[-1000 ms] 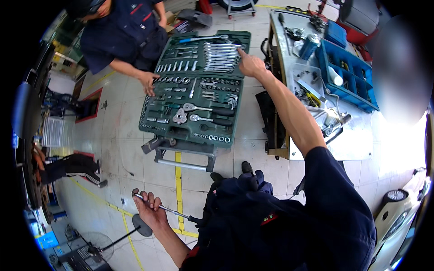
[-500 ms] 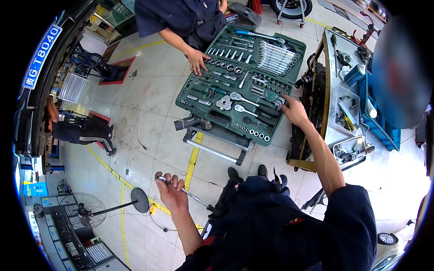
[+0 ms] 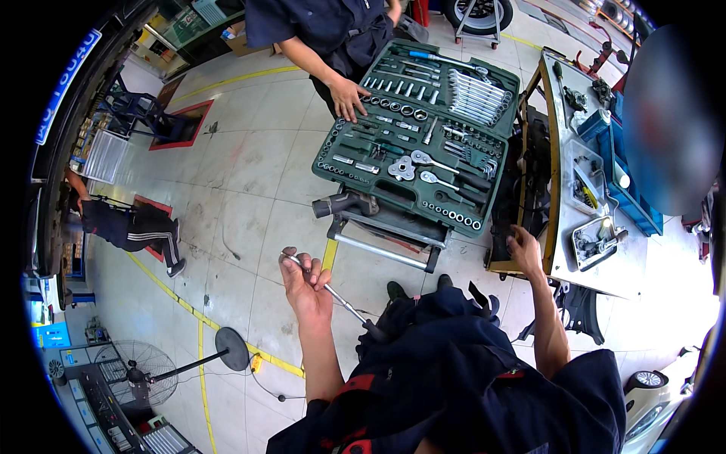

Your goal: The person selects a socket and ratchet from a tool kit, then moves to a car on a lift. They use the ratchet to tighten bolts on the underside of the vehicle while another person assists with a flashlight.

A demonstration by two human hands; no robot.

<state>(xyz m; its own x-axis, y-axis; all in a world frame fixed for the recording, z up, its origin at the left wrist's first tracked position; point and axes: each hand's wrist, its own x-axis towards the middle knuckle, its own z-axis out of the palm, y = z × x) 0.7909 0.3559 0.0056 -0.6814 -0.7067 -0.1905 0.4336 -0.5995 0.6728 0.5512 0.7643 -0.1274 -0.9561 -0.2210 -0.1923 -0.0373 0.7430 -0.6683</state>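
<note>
Tool [image 3: 345, 304] in left grip [image 3: 308, 293], handle [image 3: 375, 331] outside

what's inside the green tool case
Visible in the open green tool case: wrenches, sockets and two ratchets with dark handles. Whatever lies beneath those tools is covered, and a co-worker's hand hides part of its left edge.

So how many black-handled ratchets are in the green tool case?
2: the larger ratchet, in the lower half of the green tool case, and the smaller ratchet just below the first. None looks hidden.
</note>
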